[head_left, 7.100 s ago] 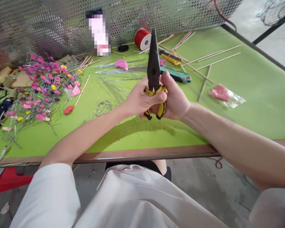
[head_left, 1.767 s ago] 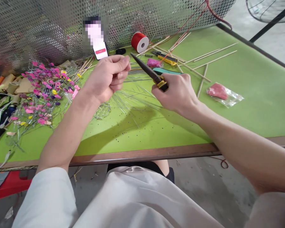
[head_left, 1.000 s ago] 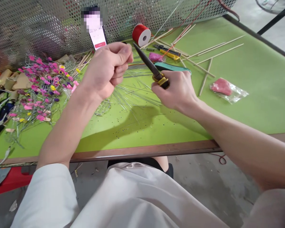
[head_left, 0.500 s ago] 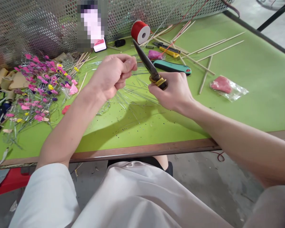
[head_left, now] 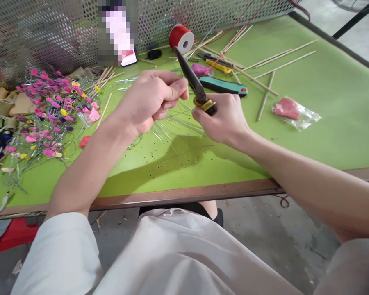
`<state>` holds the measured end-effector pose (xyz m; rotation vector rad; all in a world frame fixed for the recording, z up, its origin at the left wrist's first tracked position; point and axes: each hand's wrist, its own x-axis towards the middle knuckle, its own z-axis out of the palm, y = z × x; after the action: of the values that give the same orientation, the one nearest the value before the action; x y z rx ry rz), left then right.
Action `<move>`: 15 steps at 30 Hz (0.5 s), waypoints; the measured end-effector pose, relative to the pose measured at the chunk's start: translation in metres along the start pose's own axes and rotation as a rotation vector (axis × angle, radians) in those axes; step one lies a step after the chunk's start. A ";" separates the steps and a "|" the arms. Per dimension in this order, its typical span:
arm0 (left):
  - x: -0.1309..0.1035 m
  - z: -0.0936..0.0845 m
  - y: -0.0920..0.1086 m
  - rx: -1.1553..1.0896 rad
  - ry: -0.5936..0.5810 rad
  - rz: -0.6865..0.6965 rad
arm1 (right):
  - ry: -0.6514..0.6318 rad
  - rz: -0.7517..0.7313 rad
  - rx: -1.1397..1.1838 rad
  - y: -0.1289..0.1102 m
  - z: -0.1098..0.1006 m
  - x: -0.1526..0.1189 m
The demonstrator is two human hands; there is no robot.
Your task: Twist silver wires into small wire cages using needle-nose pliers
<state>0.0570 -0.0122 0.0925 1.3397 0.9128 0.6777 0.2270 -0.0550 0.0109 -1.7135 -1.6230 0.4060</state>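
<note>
One phone screen (head_left: 118,30), unreadable, beyond hand-held pliers (head_left: 192,78)

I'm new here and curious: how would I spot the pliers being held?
Above the green table, look for the right hand. Sticking out of it are the pliers, whose long, dark, tapering nose sets them apart from the teal tool lying behind.

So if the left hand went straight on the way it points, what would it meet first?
The left hand would probably meet the pliers in the right hand first, though depth is unclear.
</note>
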 end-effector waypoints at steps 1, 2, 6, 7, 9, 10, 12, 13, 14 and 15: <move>0.003 -0.001 -0.002 0.008 0.005 -0.015 | -0.007 -0.001 0.002 0.000 0.000 -0.001; 0.006 -0.003 -0.004 0.017 0.026 -0.025 | -0.009 -0.003 0.007 -0.001 0.001 -0.002; 0.012 -0.009 -0.002 0.014 0.141 -0.022 | -0.004 -0.016 0.011 -0.001 0.001 -0.003; 0.011 -0.010 0.000 -0.004 0.162 -0.009 | -0.006 -0.022 0.003 0.000 0.001 -0.003; 0.008 -0.010 0.005 -0.035 0.193 0.030 | -0.006 -0.029 -0.011 0.000 0.000 -0.003; 0.004 -0.009 0.007 -0.038 0.199 0.057 | -0.002 -0.028 -0.014 0.000 -0.001 -0.002; -0.003 -0.005 0.011 -0.022 0.186 0.123 | 0.009 -0.018 -0.016 -0.001 -0.002 -0.002; -0.006 -0.002 0.012 -0.010 0.173 0.154 | 0.012 -0.011 -0.016 -0.002 -0.003 -0.001; -0.009 0.001 0.012 -0.005 0.153 0.174 | 0.013 -0.003 -0.015 -0.003 -0.004 -0.001; -0.011 0.004 0.011 -0.004 0.131 0.170 | 0.012 0.006 -0.012 -0.004 -0.004 -0.001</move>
<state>0.0558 -0.0216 0.1050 1.3927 0.9078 0.9061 0.2267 -0.0575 0.0167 -1.7270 -1.6153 0.3893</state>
